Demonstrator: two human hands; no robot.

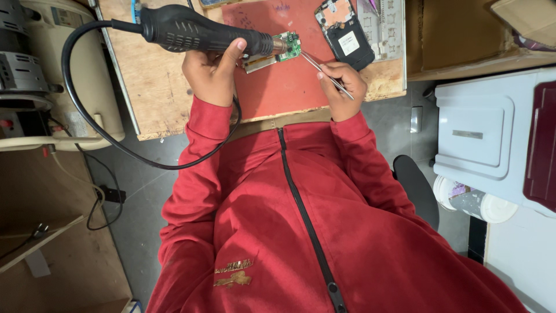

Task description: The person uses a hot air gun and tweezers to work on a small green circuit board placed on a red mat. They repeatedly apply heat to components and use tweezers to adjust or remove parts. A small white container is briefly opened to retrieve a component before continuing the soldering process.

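My left hand grips the black handle of a hot-air tool, whose metal nozzle points right at a small green circuit board. The board lies on a red work mat on the wooden bench. My right hand holds thin metal tweezers, their tips touching or nearly touching the board's right edge. Both sleeves are red.
An opened black phone body lies on the mat's far right, beside a pale parts tray. The tool's black cable loops down past a beige machine. A white box and a white cup stand at right.
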